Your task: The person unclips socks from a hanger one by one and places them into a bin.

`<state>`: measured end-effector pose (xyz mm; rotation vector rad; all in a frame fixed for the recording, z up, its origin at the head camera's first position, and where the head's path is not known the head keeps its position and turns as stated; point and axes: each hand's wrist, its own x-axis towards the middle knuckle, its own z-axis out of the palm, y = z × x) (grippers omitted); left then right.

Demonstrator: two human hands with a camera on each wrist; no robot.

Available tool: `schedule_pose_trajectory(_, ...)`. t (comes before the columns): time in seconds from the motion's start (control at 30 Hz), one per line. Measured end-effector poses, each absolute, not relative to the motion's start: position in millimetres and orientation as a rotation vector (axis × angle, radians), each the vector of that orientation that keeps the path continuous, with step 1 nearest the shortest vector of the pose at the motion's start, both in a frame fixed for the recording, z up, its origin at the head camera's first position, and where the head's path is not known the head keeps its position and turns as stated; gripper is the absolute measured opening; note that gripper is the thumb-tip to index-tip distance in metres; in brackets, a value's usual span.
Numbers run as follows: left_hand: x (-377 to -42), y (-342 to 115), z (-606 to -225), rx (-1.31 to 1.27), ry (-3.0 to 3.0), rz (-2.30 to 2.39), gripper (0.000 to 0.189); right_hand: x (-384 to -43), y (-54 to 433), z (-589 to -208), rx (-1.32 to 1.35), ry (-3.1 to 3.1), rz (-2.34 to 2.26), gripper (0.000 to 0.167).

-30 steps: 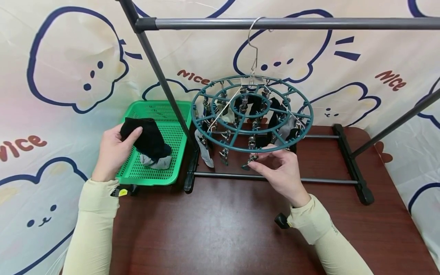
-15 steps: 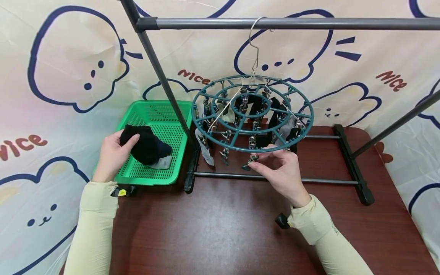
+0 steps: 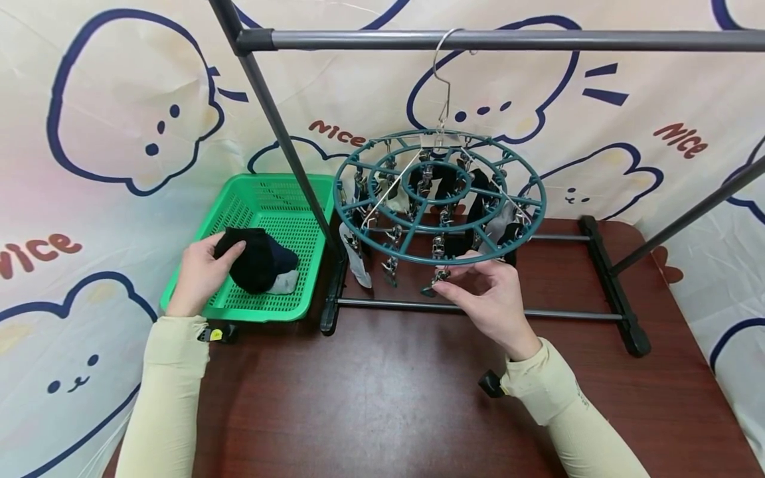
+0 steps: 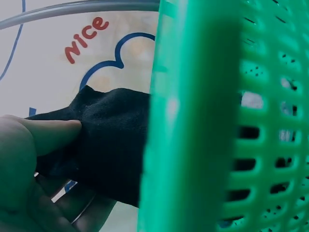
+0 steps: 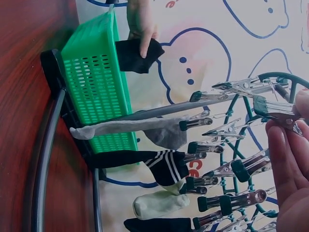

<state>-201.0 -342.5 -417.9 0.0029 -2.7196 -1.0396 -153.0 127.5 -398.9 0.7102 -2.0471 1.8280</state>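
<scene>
My left hand pinches the edge of a black sock between thumb and fingers, low over the green basket. Under and beside that sock lie a navy one and a light grey one. In the left wrist view the basket's wall hides part of the black sock. My right hand pinches a metal clip at the near side of the round teal hanger. Other clips on the hanger hold a grey sock, a black striped sock and a pale sock.
From the rack's top bar the hanger hangs by a wire hook. A slanted post stands between basket and hanger. Black rack feet and a low crossbar rest on the brown table.
My left hand has lowered and shifted slightly right with the black sock, which now bunches lower in the basket and covers more of the grey sock. The right hand stays at its clip.
</scene>
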Motion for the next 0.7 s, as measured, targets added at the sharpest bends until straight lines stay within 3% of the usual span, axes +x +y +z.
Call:
schedule_pose_trajectory(0.43,-194.3,-351.5,-427.7,-0.045,-2.882,-0.978,0.037,-152.1,128.0,-397.8,0.713,-2.069,1.817,0.031)
schedule_pose_trajectory(0.7,-192.6,-351.7,-433.8,-0.055,-2.993,-0.959,0.051,-150.2,128.6,-396.8,0.684,-2.094,1.818,0.032)
